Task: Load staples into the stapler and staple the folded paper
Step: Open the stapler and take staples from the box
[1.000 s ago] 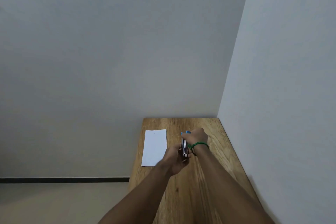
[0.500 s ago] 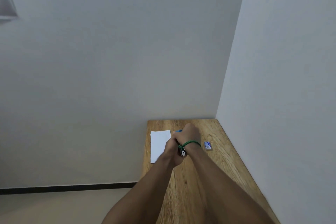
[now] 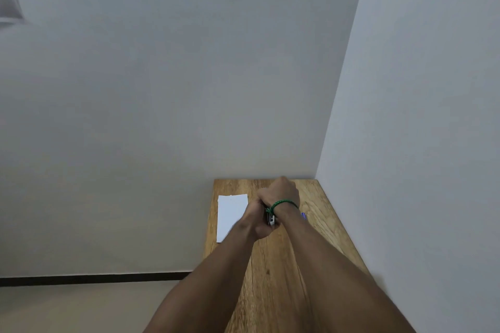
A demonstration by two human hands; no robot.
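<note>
My hands have closed in on each other over the last second: a moment ago a blue tip of the stapler stuck out past my right hand and a long metal strip showed between my palms, and now the blue is gone from sight and only a short metal end of the stapler shows below my right wrist, by the green band. My right hand is fisted over the top of it, and my left hand is wrapped around it from the left side; both are gripping the stapler, held above the table rather than resting on it. I read this as the stapler being pressed shut after loading, though I cannot see the staple channel, so I cannot say for certain the staples are seated. My view has also swung, so the small blue staple box now peeks out just right of my right forearm, lying on the wood. The paper lies flat on the table just left of my hands, partly covered by my left wrist, and untouched by the stapler. If the loading is done, what remains is to bring the stapler's mouth over an edge of that paper and squeeze.
</note>
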